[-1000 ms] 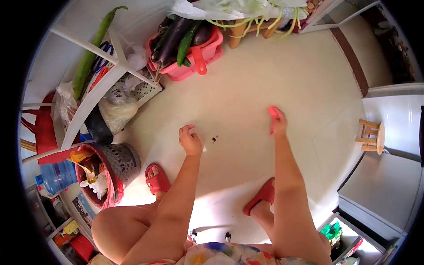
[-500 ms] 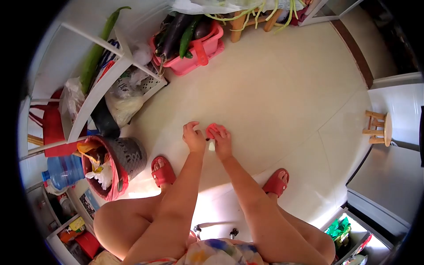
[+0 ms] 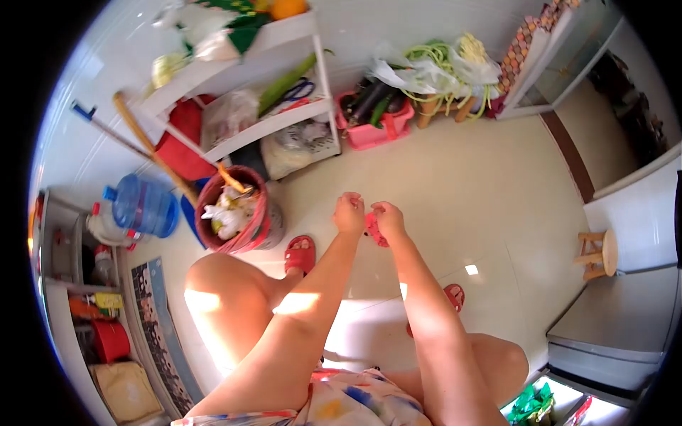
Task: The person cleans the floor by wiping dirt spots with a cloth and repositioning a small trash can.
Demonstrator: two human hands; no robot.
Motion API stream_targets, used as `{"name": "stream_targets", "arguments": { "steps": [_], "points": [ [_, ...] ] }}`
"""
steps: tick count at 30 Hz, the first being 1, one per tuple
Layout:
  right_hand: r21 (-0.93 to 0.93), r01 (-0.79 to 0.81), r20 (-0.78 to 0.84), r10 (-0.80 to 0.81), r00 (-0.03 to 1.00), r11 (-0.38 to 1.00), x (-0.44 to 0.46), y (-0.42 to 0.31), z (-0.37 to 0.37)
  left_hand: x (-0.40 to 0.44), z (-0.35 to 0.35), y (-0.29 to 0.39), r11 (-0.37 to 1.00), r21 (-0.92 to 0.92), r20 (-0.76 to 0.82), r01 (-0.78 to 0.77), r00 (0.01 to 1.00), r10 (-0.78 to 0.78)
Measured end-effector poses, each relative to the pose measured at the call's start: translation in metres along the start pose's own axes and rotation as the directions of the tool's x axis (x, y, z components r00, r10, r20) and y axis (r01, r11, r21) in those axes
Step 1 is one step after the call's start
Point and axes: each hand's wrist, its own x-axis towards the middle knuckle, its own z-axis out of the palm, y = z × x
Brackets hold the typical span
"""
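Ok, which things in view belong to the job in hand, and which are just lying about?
In the work:
red item, exact kind unclear, at the right hand
left hand, close by

Apparently just lying about, untouched:
waste bin
blue water bottle
wooden stool
pink basket

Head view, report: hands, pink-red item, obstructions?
Right hand holding pink-red item, which looks crumpled. Left hand close beside, contact unclear. Bin to the left, clear of both hands.

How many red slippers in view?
2: left slipper near the trash bin; right slipper partly hidden behind the right forearm. Others could be out of sight.
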Motion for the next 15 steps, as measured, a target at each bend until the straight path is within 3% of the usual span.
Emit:
{"name": "stream_targets", "arguments": {
  "steps": [3,6,8,11,15],
  "points": [
    [0.297,-0.084,0.132,0.046,0.990,0.951,-0.001,-0.017,0.032,-0.002,-0.047,0.002,0.995,-0.087,-0.001,0.057,0.998,-0.057],
    [0.397,-0.183,0.296,0.063,0.953,0.900,-0.019,-0.046,0.061,0.001,-0.083,-0.029,0.969,-0.218,-0.102,0.114,0.985,-0.139],
    [0.413,-0.197,0.333,0.054,0.941,0.889,-0.025,-0.062,0.091,0.005,-0.102,-0.048,0.895,-0.367,-0.098,0.255,0.946,-0.310],
    [0.424,-0.241,0.391,0.064,0.918,0.873,-0.027,-0.073,0.139,0.009,-0.096,-0.126,0.742,-0.521,0.029,0.421,0.878,-0.478],
    [0.394,-0.281,0.395,0.115,0.912,0.875,-0.021,-0.091,0.202,-0.002,-0.111,-0.164,0.579,-0.534,0.230,0.616,0.765,-0.601]
  ]
}}
